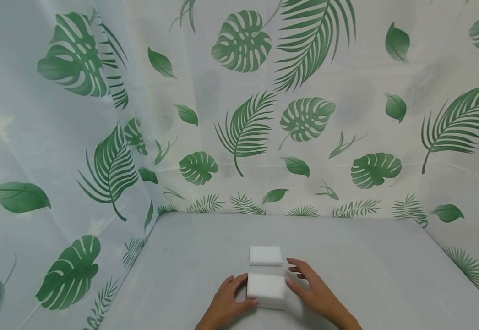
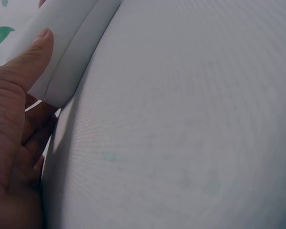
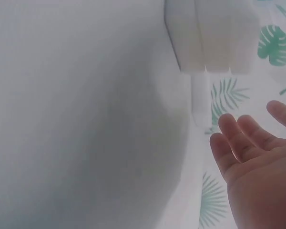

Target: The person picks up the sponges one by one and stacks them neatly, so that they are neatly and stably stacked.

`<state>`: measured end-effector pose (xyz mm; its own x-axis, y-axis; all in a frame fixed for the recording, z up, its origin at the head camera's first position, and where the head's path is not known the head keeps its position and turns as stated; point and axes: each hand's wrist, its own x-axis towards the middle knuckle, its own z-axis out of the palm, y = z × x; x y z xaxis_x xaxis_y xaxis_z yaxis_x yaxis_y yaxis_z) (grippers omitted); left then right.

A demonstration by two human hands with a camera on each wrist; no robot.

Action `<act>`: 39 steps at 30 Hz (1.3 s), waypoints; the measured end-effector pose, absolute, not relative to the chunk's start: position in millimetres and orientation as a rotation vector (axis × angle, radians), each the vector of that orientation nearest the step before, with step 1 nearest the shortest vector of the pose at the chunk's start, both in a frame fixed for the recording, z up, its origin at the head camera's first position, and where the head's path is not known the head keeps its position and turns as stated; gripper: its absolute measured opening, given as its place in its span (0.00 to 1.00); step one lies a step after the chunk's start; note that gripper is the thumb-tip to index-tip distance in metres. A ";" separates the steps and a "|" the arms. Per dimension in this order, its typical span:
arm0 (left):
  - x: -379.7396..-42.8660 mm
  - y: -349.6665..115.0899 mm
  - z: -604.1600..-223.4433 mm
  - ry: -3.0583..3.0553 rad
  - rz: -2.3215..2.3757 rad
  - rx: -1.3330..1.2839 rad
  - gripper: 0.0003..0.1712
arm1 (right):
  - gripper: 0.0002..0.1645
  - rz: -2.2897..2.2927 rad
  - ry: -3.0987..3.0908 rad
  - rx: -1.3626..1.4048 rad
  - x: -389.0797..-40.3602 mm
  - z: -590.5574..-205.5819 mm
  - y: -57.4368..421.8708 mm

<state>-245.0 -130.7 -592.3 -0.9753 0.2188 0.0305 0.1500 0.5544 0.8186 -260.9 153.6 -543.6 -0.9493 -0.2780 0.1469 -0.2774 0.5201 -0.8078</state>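
A stack of white, block-shaped sponges (image 1: 266,288) lies on the table close to me, its layers divided by thin seams in the right wrist view. My left hand (image 1: 228,300) holds the stack's left end, thumb along the front face and fingers round the far side. In the left wrist view the thumb of the left hand (image 2: 19,95) lies against the layered sponges (image 2: 69,52). At the stack's right side is my right hand (image 1: 315,291), fingers loosely extended and apart from the sponges (image 3: 209,38) in the right wrist view. Beyond the stack lies one flat white sponge (image 1: 266,255).
The table (image 1: 190,247) has a pale grey-white cover. White cloth walls (image 1: 342,183) printed with green leaves stand behind it and along the left and right sides.
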 end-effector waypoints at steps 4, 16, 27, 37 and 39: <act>-245.5 -131.5 -591.8 2.694 1.416 0.323 0.46 | 0.34 -1.466 2.763 -0.491 -264.1 -541.5 160.6; -248.3 -129.9 -593.7 2.675 1.389 0.262 0.47 | 0.35 -1.431 2.841 -0.414 -279.0 -548.2 186.0; -247.9 -128.6 -593.6 2.668 1.386 0.246 0.48 | 0.39 -1.403 2.823 -0.391 -296.7 -554.8 190.7; -247.7 -129.3 -595.6 2.684 1.407 0.284 0.46 | 0.45 -1.407 2.753 -0.335 -312.9 -561.7 183.5; -248.0 -129.5 -596.2 2.691 1.398 0.290 0.46 | 0.47 -1.393 2.743 -0.314 -316.1 -564.4 181.5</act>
<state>-248.0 -129.5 -596.2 -0.9773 0.2117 0.0033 0.1243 0.5614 0.8182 -316.1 181.5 -564.4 -0.9781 -0.2025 0.0477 -0.1580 0.5738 -0.8036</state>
